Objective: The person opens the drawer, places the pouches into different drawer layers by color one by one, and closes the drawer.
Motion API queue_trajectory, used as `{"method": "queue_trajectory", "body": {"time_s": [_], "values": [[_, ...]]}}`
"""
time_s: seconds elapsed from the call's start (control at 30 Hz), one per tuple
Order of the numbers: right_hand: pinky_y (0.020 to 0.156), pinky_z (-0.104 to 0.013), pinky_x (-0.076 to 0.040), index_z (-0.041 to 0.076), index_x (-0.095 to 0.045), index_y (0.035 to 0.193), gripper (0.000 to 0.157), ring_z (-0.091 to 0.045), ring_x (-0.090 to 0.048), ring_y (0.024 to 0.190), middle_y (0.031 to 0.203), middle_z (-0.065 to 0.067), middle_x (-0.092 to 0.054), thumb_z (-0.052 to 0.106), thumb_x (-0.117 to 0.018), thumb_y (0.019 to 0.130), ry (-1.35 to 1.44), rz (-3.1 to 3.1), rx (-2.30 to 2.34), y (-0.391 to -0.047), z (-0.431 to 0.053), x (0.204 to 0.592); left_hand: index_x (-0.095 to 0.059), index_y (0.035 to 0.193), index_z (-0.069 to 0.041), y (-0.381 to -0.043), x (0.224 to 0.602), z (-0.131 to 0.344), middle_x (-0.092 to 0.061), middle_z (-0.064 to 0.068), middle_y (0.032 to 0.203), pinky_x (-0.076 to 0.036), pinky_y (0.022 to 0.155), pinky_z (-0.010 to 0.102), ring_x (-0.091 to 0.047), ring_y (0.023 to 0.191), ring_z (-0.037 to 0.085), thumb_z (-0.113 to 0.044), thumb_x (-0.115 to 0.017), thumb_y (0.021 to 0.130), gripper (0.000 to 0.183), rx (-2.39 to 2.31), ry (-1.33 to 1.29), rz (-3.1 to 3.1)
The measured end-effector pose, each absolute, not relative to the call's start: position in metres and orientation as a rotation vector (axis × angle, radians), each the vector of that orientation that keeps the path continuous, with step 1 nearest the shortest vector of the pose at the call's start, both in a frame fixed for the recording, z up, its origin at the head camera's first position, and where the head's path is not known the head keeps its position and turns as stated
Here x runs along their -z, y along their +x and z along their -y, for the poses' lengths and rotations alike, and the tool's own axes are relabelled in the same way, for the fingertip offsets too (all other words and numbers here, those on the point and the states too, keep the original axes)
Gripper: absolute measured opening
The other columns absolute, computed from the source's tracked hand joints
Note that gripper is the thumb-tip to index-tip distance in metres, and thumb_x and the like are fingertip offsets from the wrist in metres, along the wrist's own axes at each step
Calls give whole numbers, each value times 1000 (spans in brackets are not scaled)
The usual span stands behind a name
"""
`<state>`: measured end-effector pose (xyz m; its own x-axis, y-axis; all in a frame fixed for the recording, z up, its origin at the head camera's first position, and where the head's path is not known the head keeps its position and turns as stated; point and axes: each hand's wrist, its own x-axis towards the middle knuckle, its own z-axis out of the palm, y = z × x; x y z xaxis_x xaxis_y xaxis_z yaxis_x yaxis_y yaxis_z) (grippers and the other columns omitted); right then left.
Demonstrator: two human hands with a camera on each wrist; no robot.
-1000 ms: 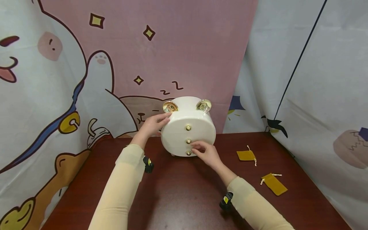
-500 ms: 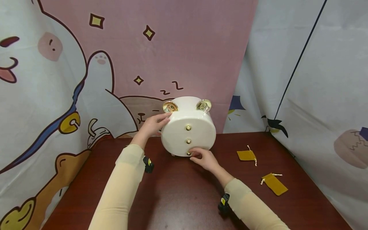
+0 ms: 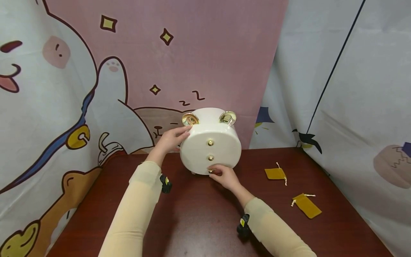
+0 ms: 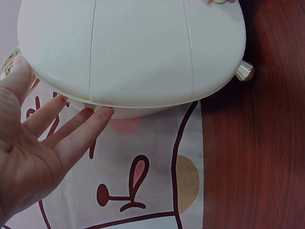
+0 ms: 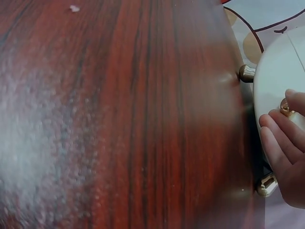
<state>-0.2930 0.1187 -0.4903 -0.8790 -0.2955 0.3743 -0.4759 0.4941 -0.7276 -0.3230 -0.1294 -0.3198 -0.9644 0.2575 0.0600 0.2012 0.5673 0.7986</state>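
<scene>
A glossy white rounded box [image 3: 196, 150] with gold ear-like pieces stands at the back of the table. Seams [image 4: 91, 52] split its front into three drawer-like panels, each bearing a small gold knob. My left hand [image 3: 170, 141] rests on the box's left upper side, fingers fairly straight; in the left wrist view its fingertips [image 4: 106, 112] lie along the edge and its thumb is near a gold ear. My right hand [image 3: 226, 176] is at the lowest panel, pinching the bottom knob [image 5: 285, 107] between thumb and index finger. The other fingers are extended close to the front.
Two mustard drawstring pouches [image 3: 275, 174] [image 3: 307, 206] lie on the dark red-brown table [image 3: 199, 221] to the right. Cartoon-printed cloth [image 3: 224, 53] hangs right behind the box and along both sides. Short gold feet [image 5: 247, 73] support the box.
My right hand has moved down and slightly left from beside the middle knob to the bottom knob, and its thumb and index finger have come together on it. My left hand has stayed put.
</scene>
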Motion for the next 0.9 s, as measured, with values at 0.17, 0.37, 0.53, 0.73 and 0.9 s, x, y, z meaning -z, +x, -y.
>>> {"method": "queue_trajectory", "body": {"time_s": [0.17, 0.37, 0.53, 0.73, 0.9], "values": [[84, -40, -57, 15, -76, 110, 25, -22, -70, 94, 108, -1, -73, 7, -78, 86, 591, 2534, -1363, -294, -117, 492, -49, 148, -33, -322, 319, 130, -46, 9, 150, -58, 81, 51, -61, 113, 35, -42, -53, 102, 47, -1359, 406, -2735], [82, -37, -57, 16, -78, 106, 23, -19, -71, 93, 105, 1, -74, 6, -78, 86, 542, 2493, -1350, -295, -114, 496, -49, 148, -33, -322, 319, 129, -46, 9, 149, -58, 80, 51, -61, 112, 35, -42, -53, 102, 46, -1359, 400, -2737], [79, -35, -58, 17, -78, 103, 20, -18, -71, 90, 101, 2, -75, 6, -79, 85, 505, 2464, -1340, -293, -111, 497, -50, 147, -35, -322, 319, 129, -46, 8, 149, -58, 81, 51, -61, 112, 34, -42, -54, 102, 45, -1374, 390, -2726], [81, -37, -58, 19, -78, 103, 21, -19, -71, 92, 102, 3, -74, 7, -79, 85, 459, 2480, -1317, -292, -110, 498, -50, 146, -35, -323, 319, 129, -46, 8, 150, -57, 82, 52, -61, 113, 35, -42, -54, 102, 45, -1387, 387, -2711], [81, -35, -57, 18, -79, 102, 21, -16, -71, 91, 101, 4, -74, 6, -79, 84, 466, 2481, -1314, -292, -111, 499, -51, 146, -35, -324, 319, 129, -46, 8, 149, -57, 82, 52, -60, 114, 35, -41, -54, 102, 45, -1387, 382, -2707]]}}
